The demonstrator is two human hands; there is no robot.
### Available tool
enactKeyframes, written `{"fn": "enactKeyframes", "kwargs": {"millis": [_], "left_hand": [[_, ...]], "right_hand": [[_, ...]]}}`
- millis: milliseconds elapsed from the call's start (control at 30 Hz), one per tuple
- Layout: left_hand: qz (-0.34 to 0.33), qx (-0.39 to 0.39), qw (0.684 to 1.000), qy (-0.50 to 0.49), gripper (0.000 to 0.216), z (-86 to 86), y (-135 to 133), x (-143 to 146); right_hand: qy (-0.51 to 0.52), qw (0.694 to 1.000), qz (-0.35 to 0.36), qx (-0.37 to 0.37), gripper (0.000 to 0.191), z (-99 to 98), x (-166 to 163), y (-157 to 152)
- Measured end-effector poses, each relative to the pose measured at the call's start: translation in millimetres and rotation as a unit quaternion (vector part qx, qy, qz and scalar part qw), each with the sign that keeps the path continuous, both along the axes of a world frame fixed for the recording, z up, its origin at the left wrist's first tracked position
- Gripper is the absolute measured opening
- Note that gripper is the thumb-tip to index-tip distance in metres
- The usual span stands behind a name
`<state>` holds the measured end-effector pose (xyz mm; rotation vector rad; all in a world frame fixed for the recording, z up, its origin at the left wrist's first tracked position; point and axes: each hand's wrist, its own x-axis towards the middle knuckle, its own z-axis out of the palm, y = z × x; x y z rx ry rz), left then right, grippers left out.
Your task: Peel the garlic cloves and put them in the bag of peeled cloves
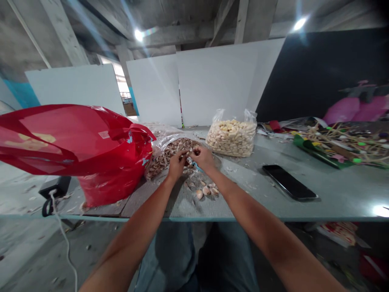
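Observation:
Over the grey table, in front of a bag of garlic skins, my two hands meet. My left hand (178, 164) is closed in a pinch on a small pale garlic clove (191, 150), mostly hidden by fingers. Close beside it, my right hand (204, 158) is closed too, its fingertips at the clove. A thin blue tool (197, 166) shows under the right palm; its kind is hard to make out. Several unpeeled garlic cloves (207, 190) lie on the table below the hands. The clear bag of dry garlic skins (170, 153) lies open just behind them.
A full bag of peeled garlic cloves (232, 138) stands behind my right hand. The red plastic bag (114, 178) bulks at left, beside a black power adapter (56, 186). A phone (288, 181) lies at right, before craft sticks (343, 140) and pink spray bottles (343, 109).

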<state>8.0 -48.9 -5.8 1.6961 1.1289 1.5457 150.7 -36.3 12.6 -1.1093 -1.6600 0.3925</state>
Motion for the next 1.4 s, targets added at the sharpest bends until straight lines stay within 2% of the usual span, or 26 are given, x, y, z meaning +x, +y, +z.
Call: {"fn": "enactKeyframes", "kwargs": {"millis": [167,267,467,533,633,767,867,1100,1267,1400], "left_hand": [[-0.045,-0.05,0.989,-0.132,0.042,-1.5,6,1],[-0.065,-0.069,0.981,-0.169,0.044,-2.4,6,1],[-0.051,-0.077,0.962,-0.255,0.046,-0.2,5,-6],[-0.058,-0.088,0.956,-0.275,0.045,0.8,5,-7],[-0.08,-0.109,0.952,-0.273,0.046,1.9,3,-5],[-0.121,-0.135,0.95,-0.254,0.051,2.8,0,-3],[-0.156,-0.153,0.946,-0.24,0.054,3.1,-1,-3],[-0.168,-0.148,0.953,-0.203,0.05,3.6,-2,-3],[-0.158,-0.151,0.954,-0.204,0.057,3.9,-2,-4],[-0.141,-0.14,0.961,-0.191,0.053,3.4,-1,-3]], "right_hand": [[0.046,0.999,-0.004,-0.015,0.017,-2.8,3,6],[0.058,0.998,-0.01,-0.014,0.016,-2.8,4,8],[0.072,0.996,-0.06,-0.005,0.016,-1.9,23,16],[0.072,0.996,-0.058,0.009,0.017,-2.2,28,18],[0.082,0.996,0.023,0.013,0.019,-2.7,22,16],[0.123,0.98,0.155,-0.02,0.028,-3.7,5,11],[0.148,0.966,0.207,-0.039,0.029,-4.8,-1,11],[0.151,0.97,0.187,-0.031,0.029,-0.9,3,10],[0.15,0.965,0.213,-0.044,0.03,1.3,4,6],[0.139,0.967,0.205,-0.056,0.031,-0.1,2,7]]}}
